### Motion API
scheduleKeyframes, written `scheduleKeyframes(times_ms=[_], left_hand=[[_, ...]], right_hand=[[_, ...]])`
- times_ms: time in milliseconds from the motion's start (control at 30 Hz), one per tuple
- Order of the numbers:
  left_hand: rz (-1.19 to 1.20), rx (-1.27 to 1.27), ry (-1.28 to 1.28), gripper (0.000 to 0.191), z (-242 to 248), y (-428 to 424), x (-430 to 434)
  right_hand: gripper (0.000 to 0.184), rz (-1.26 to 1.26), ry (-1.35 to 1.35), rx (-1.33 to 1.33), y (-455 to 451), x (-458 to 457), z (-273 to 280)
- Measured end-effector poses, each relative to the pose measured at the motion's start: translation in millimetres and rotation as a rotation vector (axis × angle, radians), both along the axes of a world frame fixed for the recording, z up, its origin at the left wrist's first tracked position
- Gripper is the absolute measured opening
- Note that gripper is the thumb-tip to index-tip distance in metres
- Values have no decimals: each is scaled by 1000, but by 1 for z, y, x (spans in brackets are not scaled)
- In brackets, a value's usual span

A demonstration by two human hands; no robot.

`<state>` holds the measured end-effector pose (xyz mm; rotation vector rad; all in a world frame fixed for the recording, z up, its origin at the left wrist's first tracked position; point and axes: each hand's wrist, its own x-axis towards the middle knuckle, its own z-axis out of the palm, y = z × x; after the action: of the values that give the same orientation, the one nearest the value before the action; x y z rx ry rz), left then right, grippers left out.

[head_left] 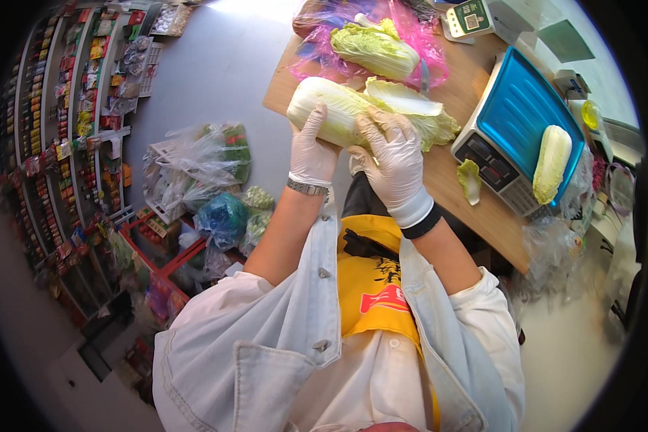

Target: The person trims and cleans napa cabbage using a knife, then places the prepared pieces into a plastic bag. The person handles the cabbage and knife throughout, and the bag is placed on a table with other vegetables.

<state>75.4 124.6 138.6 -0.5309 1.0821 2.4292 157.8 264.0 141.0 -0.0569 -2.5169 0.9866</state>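
Note:
A napa cabbage (324, 105) lies sideways in front of me, above the near edge of the wooden table (464, 216). My gloved left hand (314, 148) grips its pale base end, thumb on top. On its leafy side, my gloved right hand (391, 162) rests with bent fingers; its fingertips cover part of the leaves. Loose outer cabbage leaves (410, 102) spread out just beyond the right hand. Another napa cabbage (378, 51) lies farther back on a pink plastic bag (437, 59). A small torn leaf (470, 181) sits right of my right hand.
At right stands a weighing scale with a blue tray (529, 102), bearing a smaller napa cabbage (552, 162). A sign with a printed code (470, 20) is behind it. Bagged vegetables (205, 156) and a red-framed rack (167, 264) occupy the left floor. Stocked shelves (70, 108) line the far left.

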Motion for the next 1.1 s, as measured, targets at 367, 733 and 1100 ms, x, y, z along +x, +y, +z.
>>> scheduleKeyframes(times_ms=[367, 733, 1100], left_hand=[[-35, -119, 16, 60, -6, -6, 13], [-27, -133, -9, 66, -5, 2, 15], [-90, -137, -11, 55, -2, 9, 18]], right_hand=[[33, 66, 155, -17, -22, 11, -8], [34, -132, 48, -138, -16, 10, -8], [22, -47, 117, -168, -14, 10, -10]])
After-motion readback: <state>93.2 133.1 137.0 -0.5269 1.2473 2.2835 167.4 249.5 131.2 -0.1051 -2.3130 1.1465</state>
